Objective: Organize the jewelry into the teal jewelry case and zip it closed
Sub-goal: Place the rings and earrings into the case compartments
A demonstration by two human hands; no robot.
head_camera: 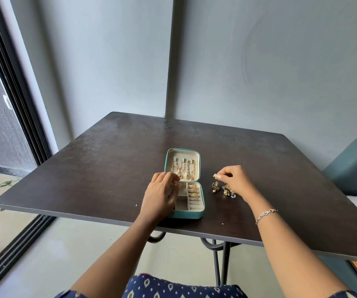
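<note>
Hands are working apart: right hand (235, 180) is pinching a gold earring (215, 175) off the pile (225, 190), left hand (162, 194), fingers curled, is steadying the open case (201, 211).

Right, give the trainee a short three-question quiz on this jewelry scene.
1. True or false: the teal case is zipped shut.
2. Which hand is over the case's bottom tray: A left, B right?
3. Where does the loose jewelry pile lie?

Key:
1. False; its lid lies open with chains inside.
2. A; the left hand is there, while the right hand pinches a small gold piece.
3. On the table, right of the case.
</note>
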